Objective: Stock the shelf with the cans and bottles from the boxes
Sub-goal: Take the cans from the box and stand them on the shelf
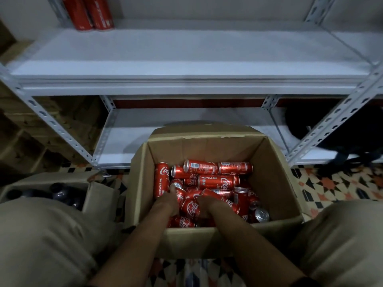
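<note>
Barely started tbh: the white shelf (186, 50) only had two red cans (88, 13) in the upper left of the frame. The cardboard box (275, 162) at bottom centre was loaded with loose Coca-Cola cans (217, 181), some reading "RECYCLE ME". Left hand (167, 200) and right hand (204, 205) each curled round a can in the pile.

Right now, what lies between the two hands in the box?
In the head view, one red can lies between the left hand and the right hand, inside the cardboard box.
</note>
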